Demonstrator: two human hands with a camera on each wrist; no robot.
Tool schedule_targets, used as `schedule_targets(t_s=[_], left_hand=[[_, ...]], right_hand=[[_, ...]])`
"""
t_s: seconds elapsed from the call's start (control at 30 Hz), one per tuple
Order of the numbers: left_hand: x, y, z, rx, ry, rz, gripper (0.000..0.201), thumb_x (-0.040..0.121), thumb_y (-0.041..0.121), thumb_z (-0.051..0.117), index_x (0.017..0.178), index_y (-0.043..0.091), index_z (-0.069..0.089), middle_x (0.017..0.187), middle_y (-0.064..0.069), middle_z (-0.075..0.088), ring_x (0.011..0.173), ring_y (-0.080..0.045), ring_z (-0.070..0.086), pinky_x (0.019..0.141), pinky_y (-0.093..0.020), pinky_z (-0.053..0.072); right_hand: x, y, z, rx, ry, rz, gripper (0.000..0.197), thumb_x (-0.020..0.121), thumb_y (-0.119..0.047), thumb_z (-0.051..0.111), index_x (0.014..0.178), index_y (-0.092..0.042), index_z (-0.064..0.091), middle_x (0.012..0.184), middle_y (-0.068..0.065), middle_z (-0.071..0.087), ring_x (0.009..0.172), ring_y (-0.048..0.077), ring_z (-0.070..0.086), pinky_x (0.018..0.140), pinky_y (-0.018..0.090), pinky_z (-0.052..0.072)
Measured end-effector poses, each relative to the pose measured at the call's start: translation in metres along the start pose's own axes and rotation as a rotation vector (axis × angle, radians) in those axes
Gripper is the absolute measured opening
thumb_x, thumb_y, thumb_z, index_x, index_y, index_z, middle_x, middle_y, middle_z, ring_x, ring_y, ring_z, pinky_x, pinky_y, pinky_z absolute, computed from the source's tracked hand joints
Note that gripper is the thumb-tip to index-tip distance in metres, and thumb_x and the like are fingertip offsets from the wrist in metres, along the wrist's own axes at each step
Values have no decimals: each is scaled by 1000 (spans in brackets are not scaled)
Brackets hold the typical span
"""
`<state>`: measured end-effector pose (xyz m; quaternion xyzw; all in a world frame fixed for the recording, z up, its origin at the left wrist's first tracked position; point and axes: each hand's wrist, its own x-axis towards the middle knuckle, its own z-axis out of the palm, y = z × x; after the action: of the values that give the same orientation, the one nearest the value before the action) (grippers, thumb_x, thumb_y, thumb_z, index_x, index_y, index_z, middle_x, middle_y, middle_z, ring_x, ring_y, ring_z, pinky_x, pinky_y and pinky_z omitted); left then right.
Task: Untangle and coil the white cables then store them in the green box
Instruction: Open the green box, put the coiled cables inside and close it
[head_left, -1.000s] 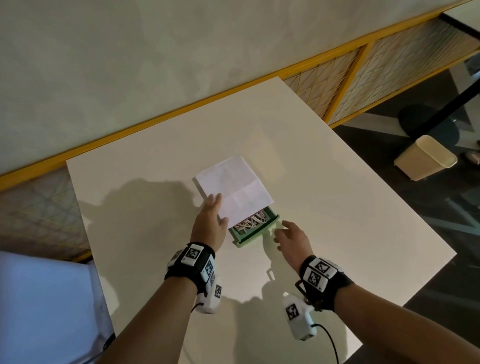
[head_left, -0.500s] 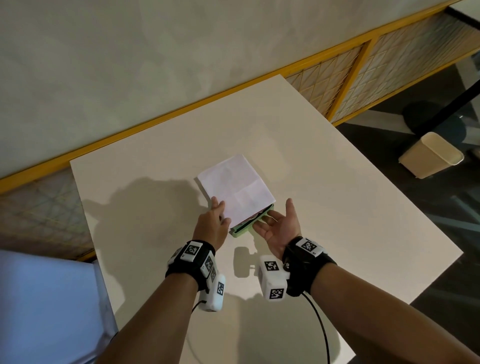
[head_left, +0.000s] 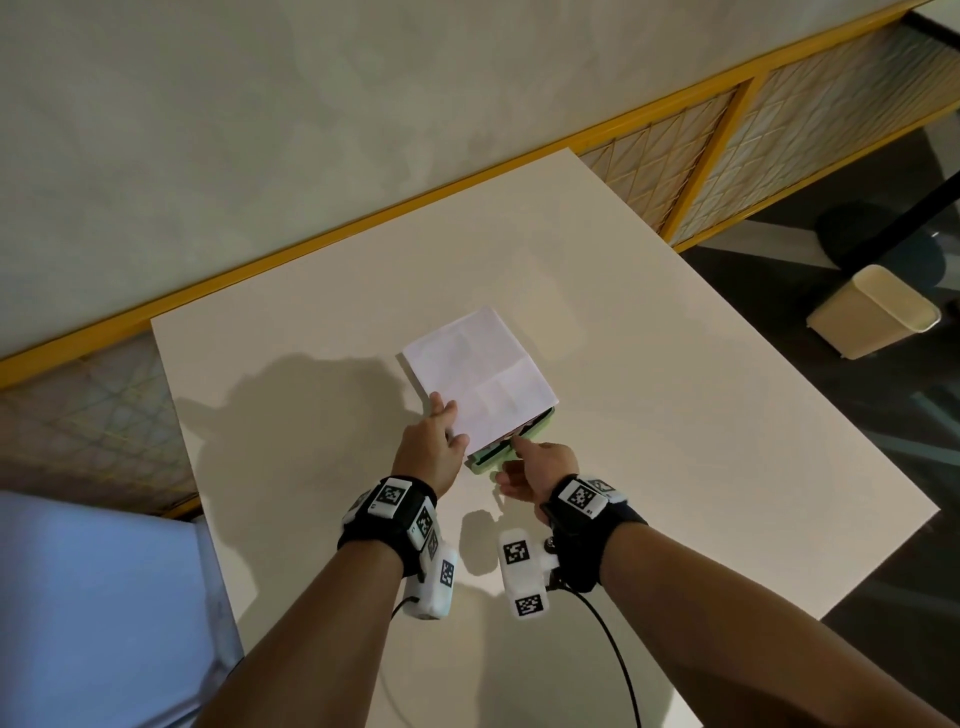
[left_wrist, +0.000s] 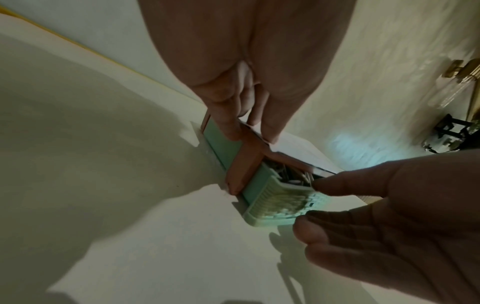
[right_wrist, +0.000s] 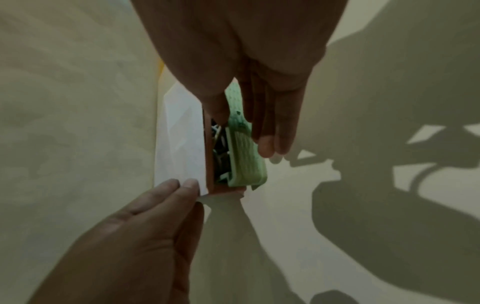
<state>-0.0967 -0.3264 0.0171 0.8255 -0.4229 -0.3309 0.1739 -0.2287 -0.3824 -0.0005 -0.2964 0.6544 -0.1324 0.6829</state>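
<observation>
The green box has slid further under its white cover on the table. My left hand pinches the cover's near left corner, fingers flat on top. White cables show in the narrow gap. My right hand pinches the box's front wall.

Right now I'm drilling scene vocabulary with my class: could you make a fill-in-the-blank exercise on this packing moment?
The left hand holds the ___ cover.
The right hand pinches the end of the ___ box.
The cables lie ___ the box.
The box rests on the ___.
Missing: white; green; inside; table.
</observation>
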Motion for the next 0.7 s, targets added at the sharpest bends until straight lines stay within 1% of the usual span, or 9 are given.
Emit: schedule_targets(t_s=[0.13,0.23,0.33,0.43,0.5,0.57,0.7], left_hand=[[0,0,-2,9,-12,-2,53,95,15,52,146,9,38,158,-10,21,136,-23,41,105,-21,29],[1,0,-3,9,-21,-7,53,95,15,51,146,10,38,158,-9,20,137,-23,40,106,-21,29],[2,0,-4,4,-23,-9,53,95,15,52,146,10,38,159,-9,20,138,-24,39,108,-22,27],[2,0,-3,-7,-25,-7,53,95,14,52,146,9,38,159,-8,20,139,-24,38,110,-23,27],[2,-1,-2,-12,-28,-9,53,95,14,51,146,9,38,160,-7,18,138,-24,39,109,-22,29],[2,-1,-2,-19,-30,-7,53,95,14,51,146,9,38,160,-7,17,138,-24,40,109,-23,30],[2,-2,-1,-8,-34,0,53,95,15,52,146,10,38,160,-7,17,135,-24,43,108,-24,31]], right_hand=[[1,-5,4,-15,1,-1,18,91,-8,50,75,0,56,65,16,63,41,20,63,42,29,55],[0,-7,3,-16,0,3,19,92,-5,48,76,1,55,65,17,63,37,18,62,38,26,52],[-1,0,2,-11,19,-3,21,91,-5,49,72,1,56,63,16,63,39,19,62,39,26,53],[-3,6,1,-11,29,-22,20,91,-6,50,73,-1,58,62,15,63,43,20,63,45,29,57],[-3,4,0,-6,10,-32,20,92,-6,50,73,-2,57,62,14,63,44,20,63,49,31,58],[-3,2,0,15,-14,-36,19,93,-6,49,75,-2,57,64,15,63,44,19,63,48,30,58],[-3,-3,5,91,-30,-49,20,91,0,44,77,-1,57,68,15,64,56,24,64,54,30,59]])
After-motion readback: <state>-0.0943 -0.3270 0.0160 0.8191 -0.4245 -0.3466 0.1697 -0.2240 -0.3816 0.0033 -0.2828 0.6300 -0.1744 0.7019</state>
